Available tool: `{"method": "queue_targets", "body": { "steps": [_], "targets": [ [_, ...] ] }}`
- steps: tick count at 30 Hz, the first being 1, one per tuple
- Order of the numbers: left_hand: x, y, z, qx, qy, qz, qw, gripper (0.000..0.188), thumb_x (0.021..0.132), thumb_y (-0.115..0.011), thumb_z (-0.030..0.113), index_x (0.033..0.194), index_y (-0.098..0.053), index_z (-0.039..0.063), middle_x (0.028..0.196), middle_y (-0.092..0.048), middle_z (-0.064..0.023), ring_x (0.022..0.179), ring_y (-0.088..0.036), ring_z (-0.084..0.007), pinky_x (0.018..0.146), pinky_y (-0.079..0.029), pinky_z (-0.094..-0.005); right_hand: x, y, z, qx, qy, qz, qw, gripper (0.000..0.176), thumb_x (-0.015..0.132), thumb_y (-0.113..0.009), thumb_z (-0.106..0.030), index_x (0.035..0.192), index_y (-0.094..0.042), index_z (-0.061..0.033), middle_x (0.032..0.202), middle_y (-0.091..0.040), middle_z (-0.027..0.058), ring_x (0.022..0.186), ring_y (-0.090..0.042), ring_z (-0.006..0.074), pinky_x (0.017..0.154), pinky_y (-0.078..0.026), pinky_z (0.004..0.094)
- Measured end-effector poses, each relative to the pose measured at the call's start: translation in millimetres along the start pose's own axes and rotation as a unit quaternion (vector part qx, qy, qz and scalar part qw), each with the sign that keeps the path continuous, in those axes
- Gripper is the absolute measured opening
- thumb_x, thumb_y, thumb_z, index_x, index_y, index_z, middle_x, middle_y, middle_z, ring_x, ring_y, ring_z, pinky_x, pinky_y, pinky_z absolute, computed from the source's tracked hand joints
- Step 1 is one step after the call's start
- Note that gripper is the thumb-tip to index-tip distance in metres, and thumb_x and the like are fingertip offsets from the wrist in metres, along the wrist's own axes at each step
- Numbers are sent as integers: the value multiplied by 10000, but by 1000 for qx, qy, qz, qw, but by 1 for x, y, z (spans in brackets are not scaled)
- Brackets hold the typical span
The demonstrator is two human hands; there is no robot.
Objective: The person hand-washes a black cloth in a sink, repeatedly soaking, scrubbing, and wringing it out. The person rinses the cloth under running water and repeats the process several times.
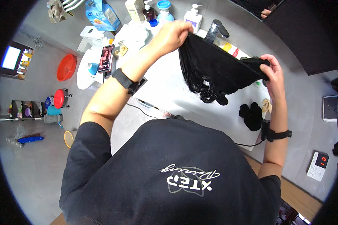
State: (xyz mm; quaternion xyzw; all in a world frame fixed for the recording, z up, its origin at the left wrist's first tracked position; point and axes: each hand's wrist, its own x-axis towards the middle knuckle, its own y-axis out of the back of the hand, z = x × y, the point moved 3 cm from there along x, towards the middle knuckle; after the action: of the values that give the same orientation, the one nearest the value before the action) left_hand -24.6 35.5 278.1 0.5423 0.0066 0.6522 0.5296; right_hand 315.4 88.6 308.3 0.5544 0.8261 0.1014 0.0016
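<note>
A wet-looking black cloth, possibly a garment, hangs stretched between my hands over the white basin. My left hand pinches its upper left corner, and my right hand grips the bunched right end. Its lower edge hangs in shiny folds. A smaller black cloth item lies on the white surface below my right hand, beside a crumpled beige cloth. The dark faucet stands just behind the stretched cloth. Black straps with small devices are on both forearms.
Pump bottles and a blue bag line the back edge. A phone stands at the left near a blue-capped container. A cable runs near my left arm. A red basin and red stool are farther left.
</note>
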Motion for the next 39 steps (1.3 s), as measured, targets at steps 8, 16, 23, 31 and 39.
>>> {"method": "queue_targets", "body": {
  "steps": [8, 16, 23, 31, 39],
  "targets": [
    [129, 110, 84, -12, 45, 138, 989, 188, 839, -509, 111, 864, -665, 10, 679, -613, -55, 650, -556, -133, 624, -444, -281, 39, 33, -147, -473, 435, 23, 766, 213, 822, -674, -72, 1032, -653, -44, 1010, -576, 72, 963, -575, 192, 868, -441, 292],
    [150, 139, 89, -165, 19, 67, 984, 158, 884, -514, 118, 888, -658, 55, 678, -523, 83, 604, -438, -31, 560, -352, -211, 57, 64, -137, -154, 247, 161, 943, 414, 940, -576, -255, 1317, -520, -92, 999, -612, 39, 910, -589, 140, 859, -455, 254],
    [-57, 9, -34, -15, 241, -364, 900, 235, 915, -592, 234, 1109, -641, 112, 976, -681, -102, 940, -634, -240, 853, -485, -350, 28, -26, 98, -325, -12, -80, 942, 269, 917, -555, -236, 1164, -545, -130, 859, -646, 57, 816, -619, 216, 697, -494, 369],
    [-75, 21, -29, -40, 225, -258, 939, 283, 919, -621, 286, 1069, -650, 48, 928, -671, -94, 907, -626, -194, 826, -500, -327, -3, -25, 133, -280, 4, -45, 959, 246, 941, -540, -253, 1010, -603, -25, 973, -653, 105, 904, -609, 225, 802, -480, 367],
    [88, 165, 87, -311, 59, -29, 948, 165, 983, -523, 240, 1038, -586, 98, 912, -618, 3, 855, -592, -98, 758, -490, -252, 32, 3, -114, 147, 260, 198, 934, 306, 968, -547, -254, 1175, -595, -34, 927, -604, 29, 834, -557, 66, 746, -459, 227]
  ]
}}
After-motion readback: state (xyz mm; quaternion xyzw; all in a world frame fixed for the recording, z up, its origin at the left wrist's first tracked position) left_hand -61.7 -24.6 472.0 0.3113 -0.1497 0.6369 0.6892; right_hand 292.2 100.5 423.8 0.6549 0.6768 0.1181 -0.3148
